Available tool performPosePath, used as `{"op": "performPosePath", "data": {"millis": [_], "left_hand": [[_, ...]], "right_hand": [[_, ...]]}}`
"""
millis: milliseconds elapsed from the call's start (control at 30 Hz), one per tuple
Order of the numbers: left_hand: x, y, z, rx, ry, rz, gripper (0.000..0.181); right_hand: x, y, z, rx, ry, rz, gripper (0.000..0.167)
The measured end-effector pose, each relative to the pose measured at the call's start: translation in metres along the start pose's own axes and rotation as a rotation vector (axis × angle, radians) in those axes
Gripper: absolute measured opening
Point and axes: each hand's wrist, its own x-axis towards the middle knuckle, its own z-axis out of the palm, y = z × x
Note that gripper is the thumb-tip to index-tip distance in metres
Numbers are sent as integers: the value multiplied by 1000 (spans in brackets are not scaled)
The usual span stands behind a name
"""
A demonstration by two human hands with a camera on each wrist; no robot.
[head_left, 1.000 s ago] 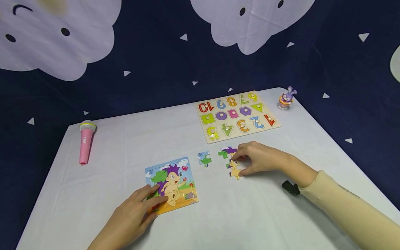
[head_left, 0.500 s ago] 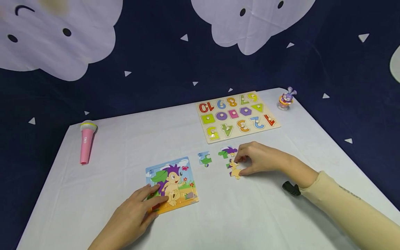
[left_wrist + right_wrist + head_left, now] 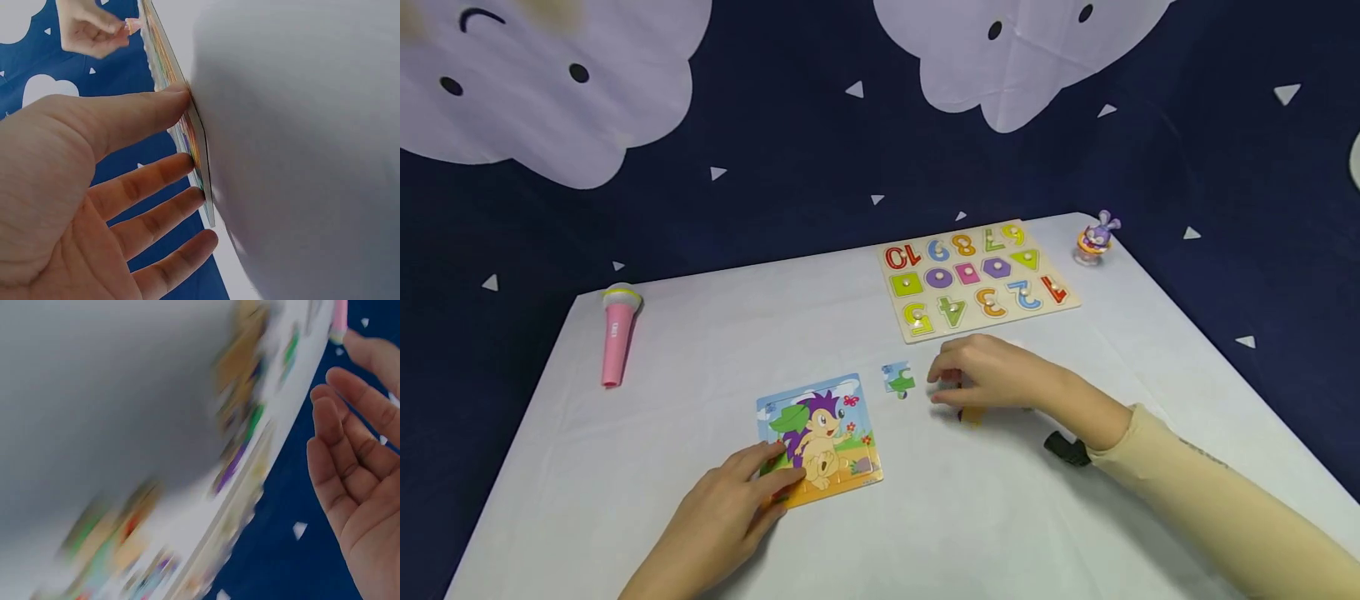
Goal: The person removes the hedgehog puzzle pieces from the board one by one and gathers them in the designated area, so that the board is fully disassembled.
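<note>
My left hand point(image 3: 718, 508) rests on the near left corner of a square hedgehog picture board point(image 3: 838, 454). In the left wrist view, the thumb and fingertips touch the board point(image 3: 199, 131) at its edge and face. My right hand point(image 3: 1000, 371) hovers over the table with loosely bent fingers and nothing between them. Beneath it are jigsaw pieces point(image 3: 972, 416), mostly hidden by the hand. A single blue and green jigsaw piece point(image 3: 897, 377) lies between the board and this hand. Blurred pieces point(image 3: 240, 369) show in the right wrist view, apart from the fingers.
Behind the pieces lies a number and shape peg board point(image 3: 977, 279). A pink toy microphone point(image 3: 617, 337) is at the left. A purple rabbit figurine point(image 3: 1094, 237) stands at the far right corner. A dark patterned cloth point(image 3: 790, 125) hangs behind the white table point(image 3: 722, 333).
My right hand has let go of the jigsaw pieces and moved left over them, towards the single piece. My left hand stays on the picture board. The head view has shifted slightly.
</note>
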Motion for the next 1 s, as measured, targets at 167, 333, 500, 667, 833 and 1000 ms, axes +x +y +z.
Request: {"op": "performPosePath", "data": {"millis": [167, 333, 500, 667, 833, 1000], "left_hand": [[-3, 0, -3, 12, -29, -47, 40], [-7, -1, -5, 19, -107, -121, 42], [-11, -4, -2, 12, -123, -137, 42], [-15, -7, 1, 9, -98, -122, 42], [-19, -9, 1, 17, -51, -84, 42], [-21, -10, 2, 21, -54, -76, 44]], "right_hand": [[26, -23, 11, -15, -15, -9, 24], [51, -46, 23, -10, -45, -14, 30], [72, -69, 34, 5, -102, -21, 33], [91, -91, 51, -10, -156, -26, 39], [108, -109, 67, -85, -191, -35, 39], [117, -119, 75, -113, -195, -5, 34]]}}
